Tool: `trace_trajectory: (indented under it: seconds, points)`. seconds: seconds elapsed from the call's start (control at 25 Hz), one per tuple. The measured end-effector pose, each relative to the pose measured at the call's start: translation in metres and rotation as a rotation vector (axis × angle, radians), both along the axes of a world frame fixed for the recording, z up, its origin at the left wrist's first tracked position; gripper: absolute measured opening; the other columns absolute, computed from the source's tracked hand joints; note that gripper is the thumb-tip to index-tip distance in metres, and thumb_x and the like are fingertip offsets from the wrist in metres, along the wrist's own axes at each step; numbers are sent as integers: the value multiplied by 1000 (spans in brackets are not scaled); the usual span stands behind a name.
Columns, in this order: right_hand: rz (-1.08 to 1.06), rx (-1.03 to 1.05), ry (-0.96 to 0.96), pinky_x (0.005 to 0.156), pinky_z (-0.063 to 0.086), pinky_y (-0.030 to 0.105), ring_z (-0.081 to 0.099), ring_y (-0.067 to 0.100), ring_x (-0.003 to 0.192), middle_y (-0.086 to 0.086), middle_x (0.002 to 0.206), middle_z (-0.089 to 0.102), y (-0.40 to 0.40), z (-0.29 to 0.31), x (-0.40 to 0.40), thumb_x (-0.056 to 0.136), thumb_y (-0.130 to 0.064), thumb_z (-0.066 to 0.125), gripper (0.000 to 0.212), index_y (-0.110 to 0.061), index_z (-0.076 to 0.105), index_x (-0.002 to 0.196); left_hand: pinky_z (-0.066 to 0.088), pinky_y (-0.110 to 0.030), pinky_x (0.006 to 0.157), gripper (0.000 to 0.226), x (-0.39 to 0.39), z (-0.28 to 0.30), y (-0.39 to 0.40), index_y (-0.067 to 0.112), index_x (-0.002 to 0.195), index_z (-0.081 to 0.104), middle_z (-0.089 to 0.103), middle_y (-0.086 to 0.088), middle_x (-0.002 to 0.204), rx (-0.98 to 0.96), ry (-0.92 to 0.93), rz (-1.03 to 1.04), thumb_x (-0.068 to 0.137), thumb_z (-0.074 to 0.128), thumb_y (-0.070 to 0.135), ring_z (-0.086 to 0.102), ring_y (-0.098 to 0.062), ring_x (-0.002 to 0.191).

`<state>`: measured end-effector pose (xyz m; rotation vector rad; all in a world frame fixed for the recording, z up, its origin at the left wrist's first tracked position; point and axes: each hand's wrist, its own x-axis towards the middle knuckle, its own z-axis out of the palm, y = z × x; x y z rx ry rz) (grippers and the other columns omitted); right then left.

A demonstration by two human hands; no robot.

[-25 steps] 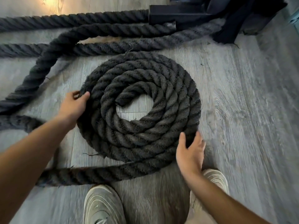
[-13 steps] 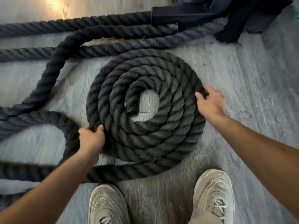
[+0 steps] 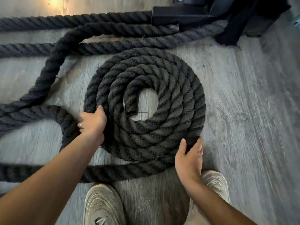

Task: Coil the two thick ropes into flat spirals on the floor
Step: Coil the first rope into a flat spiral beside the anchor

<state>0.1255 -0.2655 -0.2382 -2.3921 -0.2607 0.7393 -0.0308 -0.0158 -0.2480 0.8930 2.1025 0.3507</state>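
The big dark rope spiral (image 3: pixel 146 108) lies flat on the gray wood floor (image 3: pixel 243 111), right in front of the person's two shoes. It has about four rings, packed close, with a small bare gap in the middle where the rope end (image 3: pixel 130 109) pokes in. The left hand (image 3: pixel 93 122) grips the outer rings on the left side of the spiral, fingers curled over the top. The right hand (image 3: pixel 189 159) is spread open, with its palm pushed flat against the outer ring at the lower right, so it is pressing and not holding. From under the spiral the loose rope tail (image 3: pixel 48 172) runs off to the left along the floor, and a fat loop of rope (image 3: pixel 65 120) sits just beside the left hand. More long rope (image 3: pixel 73 18) lies farther back, near a black metal frame (image 3: pixel 186 15). Things could go wrong here. If the hands push too hard from both sides, a ring might pop up on top of another ring, and the spiral would not be flat. The loose loop by the left hand could snag or twist as it gets pulled in, leaving a gap. The far ropes lie very near the spiral's top edge, so a bigger spiral may bump into them.
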Motion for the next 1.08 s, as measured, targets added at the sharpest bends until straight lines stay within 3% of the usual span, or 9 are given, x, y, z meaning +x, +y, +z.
trace_trajectory:
  seconds: [0.12,0.24,0.32,0.56,0.64,0.72,0.88,0.96,1.08]
  points:
    - [55,0,-13,119,15,34,14,32,152,20,164,17,4,-5,11,105,-35,40,70,0,8,157,26,-45,118,78,-6,6,32,17,158,23,37,-15,156,248,77,-258,95,54,50,31,-35,144]
    - [66,-6,-9,118,16,35,16,32,152,19,164,17,6,-1,16,105,-36,40,71,-3,7,158,42,-35,107,55,-23,9,60,13,143,52,62,-9,134,255,-9,-410,97,56,42,56,-28,125]
    - [75,-6,-16,117,22,41,21,35,149,19,163,19,13,5,31,105,-38,39,69,-6,8,159,44,-32,102,48,-23,7,54,12,140,56,64,-9,130,265,-3,-405,99,54,39,59,-27,120]
    - [166,-44,-180,110,33,46,38,41,138,21,152,37,67,6,144,103,-43,43,62,-21,25,158,39,-32,109,57,-25,15,-60,16,147,41,57,2,130,271,-90,-261,97,61,35,52,-19,125]
    - [168,-10,-196,107,39,46,44,39,133,18,147,46,85,5,167,101,-49,46,59,-21,38,153,38,-32,110,73,-22,16,-80,21,151,33,51,5,135,219,-190,-269,89,70,32,49,-16,127]
    - [100,14,-217,101,43,46,50,38,127,16,139,53,90,5,161,98,-54,46,59,-18,47,146,37,-42,112,87,-10,12,-71,23,152,24,41,-4,147,120,-218,-199,81,72,34,43,-25,133]
    - [-101,-25,-128,108,35,52,29,38,145,19,159,26,46,-1,80,101,-50,41,66,-17,25,156,17,-49,120,91,29,20,-28,25,159,6,8,-16,162,-57,-102,-14,87,55,48,18,-38,146]
    - [-112,-23,-62,114,29,50,16,35,151,19,164,17,21,1,39,102,-47,40,69,-14,16,158,15,-49,121,93,32,26,-6,26,160,4,12,-17,164,67,-40,-97,88,56,53,16,-37,148]
    - [-62,-36,-7,117,23,43,16,32,152,20,163,21,7,-4,24,104,-42,40,69,-4,16,157,27,-43,119,78,14,24,35,18,160,14,38,-15,156,219,-30,-197,96,53,42,35,-33,142]
